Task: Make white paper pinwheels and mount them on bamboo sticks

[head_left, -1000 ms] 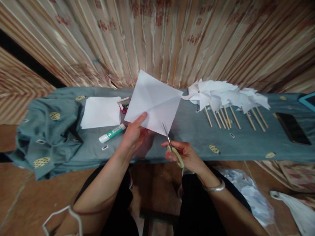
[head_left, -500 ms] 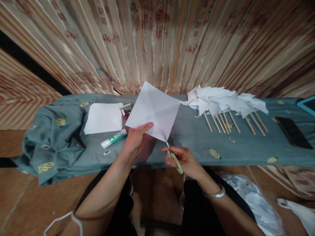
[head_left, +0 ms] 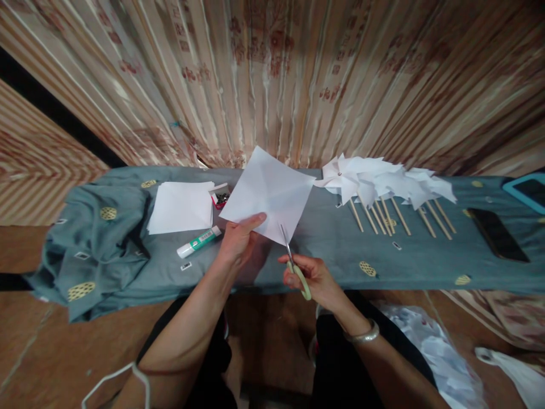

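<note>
My left hand [head_left: 239,243] pinches the lower edge of a creased white paper square [head_left: 269,191], held up over the bench as a diamond. In my right hand [head_left: 313,276] are small scissors [head_left: 293,264] with pale green handles; their blades touch the paper's bottom corner. A stack of white paper sheets [head_left: 181,207] lies to the left on the grey-blue cloth [head_left: 323,238], with a green and white glue stick [head_left: 198,241] in front of it.
Several white paper pinwheels [head_left: 383,182] on wooden sticks lie in a row at the right. A small box of pins [head_left: 220,197] sits beside the stack. A dark phone [head_left: 496,234] and a teal tablet [head_left: 528,190] are far right. Plastic bags [head_left: 438,352] lie on the floor.
The scissors and both hands shifted slightly left with the paper; the blades stay at the paper's bottom corner. The camera tilted a little, so everything sits lower in view.
</note>
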`<state>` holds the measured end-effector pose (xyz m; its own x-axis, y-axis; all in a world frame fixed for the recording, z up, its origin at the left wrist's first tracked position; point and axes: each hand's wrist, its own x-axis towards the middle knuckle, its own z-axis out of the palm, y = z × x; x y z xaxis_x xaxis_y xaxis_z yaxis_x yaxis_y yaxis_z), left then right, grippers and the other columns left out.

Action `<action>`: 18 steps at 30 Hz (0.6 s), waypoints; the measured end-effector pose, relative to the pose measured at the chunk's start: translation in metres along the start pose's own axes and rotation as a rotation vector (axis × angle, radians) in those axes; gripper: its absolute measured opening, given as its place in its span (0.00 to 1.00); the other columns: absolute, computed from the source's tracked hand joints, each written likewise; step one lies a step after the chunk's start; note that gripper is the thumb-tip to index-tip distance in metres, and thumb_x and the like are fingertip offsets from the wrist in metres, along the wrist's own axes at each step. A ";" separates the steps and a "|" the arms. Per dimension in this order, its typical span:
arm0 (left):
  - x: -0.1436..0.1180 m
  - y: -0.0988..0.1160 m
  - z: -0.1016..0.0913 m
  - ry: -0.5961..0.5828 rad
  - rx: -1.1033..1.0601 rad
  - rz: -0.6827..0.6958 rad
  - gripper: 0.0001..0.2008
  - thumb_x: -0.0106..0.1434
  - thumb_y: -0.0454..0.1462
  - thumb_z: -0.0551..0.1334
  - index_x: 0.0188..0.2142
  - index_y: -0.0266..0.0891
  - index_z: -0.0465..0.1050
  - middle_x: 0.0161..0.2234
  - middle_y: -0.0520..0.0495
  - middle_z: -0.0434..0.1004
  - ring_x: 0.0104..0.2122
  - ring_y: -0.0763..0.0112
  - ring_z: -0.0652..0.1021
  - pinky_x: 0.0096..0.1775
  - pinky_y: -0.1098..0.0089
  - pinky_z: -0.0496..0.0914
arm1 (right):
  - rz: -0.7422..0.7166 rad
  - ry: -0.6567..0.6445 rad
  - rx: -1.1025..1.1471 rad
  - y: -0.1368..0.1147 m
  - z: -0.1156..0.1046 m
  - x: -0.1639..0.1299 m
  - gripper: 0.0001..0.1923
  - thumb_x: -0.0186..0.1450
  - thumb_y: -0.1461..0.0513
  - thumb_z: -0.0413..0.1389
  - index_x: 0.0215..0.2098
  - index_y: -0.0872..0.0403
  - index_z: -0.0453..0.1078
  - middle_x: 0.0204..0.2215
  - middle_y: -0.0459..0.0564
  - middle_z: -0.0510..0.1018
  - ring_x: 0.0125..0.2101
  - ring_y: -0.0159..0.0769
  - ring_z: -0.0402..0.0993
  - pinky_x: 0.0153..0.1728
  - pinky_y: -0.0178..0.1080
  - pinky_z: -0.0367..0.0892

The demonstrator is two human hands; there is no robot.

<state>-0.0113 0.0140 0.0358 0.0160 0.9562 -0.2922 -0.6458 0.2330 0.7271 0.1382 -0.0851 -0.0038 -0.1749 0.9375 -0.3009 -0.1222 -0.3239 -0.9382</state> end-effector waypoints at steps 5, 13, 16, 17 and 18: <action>0.000 0.002 0.002 -0.024 -0.001 0.032 0.19 0.37 0.27 0.75 0.32 0.34 0.79 0.30 0.49 0.83 0.32 0.71 0.80 0.41 0.70 0.74 | 0.004 0.015 -0.005 0.000 0.001 0.000 0.28 0.47 0.50 0.70 0.41 0.56 0.74 0.21 0.40 0.72 0.21 0.26 0.66 0.24 0.32 0.62; -0.001 0.002 0.001 -0.089 0.012 0.074 0.23 0.39 0.29 0.74 0.38 0.36 0.79 0.34 0.48 0.84 0.36 0.66 0.81 0.46 0.66 0.73 | 0.002 0.030 -0.021 0.001 0.001 -0.001 0.29 0.47 0.51 0.71 0.42 0.56 0.74 0.23 0.42 0.73 0.22 0.26 0.67 0.25 0.32 0.64; 0.000 0.003 0.001 -0.087 -0.005 0.068 0.21 0.41 0.30 0.74 0.38 0.36 0.79 0.36 0.46 0.84 0.40 0.63 0.81 0.51 0.62 0.72 | 0.001 0.038 -0.043 0.001 0.002 -0.001 0.29 0.47 0.50 0.71 0.43 0.56 0.74 0.23 0.42 0.73 0.22 0.26 0.66 0.25 0.32 0.63; 0.000 0.003 0.002 -0.081 -0.014 0.064 0.21 0.42 0.31 0.74 0.38 0.36 0.78 0.36 0.46 0.84 0.41 0.62 0.81 0.52 0.60 0.71 | 0.002 0.038 -0.052 0.001 0.002 -0.001 0.30 0.47 0.50 0.70 0.43 0.56 0.74 0.23 0.42 0.74 0.22 0.26 0.66 0.24 0.32 0.63; 0.000 0.004 0.002 -0.073 -0.025 0.061 0.20 0.42 0.31 0.74 0.38 0.36 0.78 0.37 0.46 0.83 0.42 0.61 0.81 0.54 0.59 0.71 | 0.003 0.035 -0.060 0.001 0.002 -0.001 0.30 0.47 0.50 0.70 0.43 0.56 0.74 0.23 0.42 0.74 0.22 0.26 0.66 0.24 0.32 0.62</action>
<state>-0.0122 0.0154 0.0401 0.0315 0.9791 -0.2009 -0.6659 0.1704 0.7264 0.1363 -0.0868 -0.0042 -0.1404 0.9407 -0.3090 -0.0626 -0.3199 -0.9454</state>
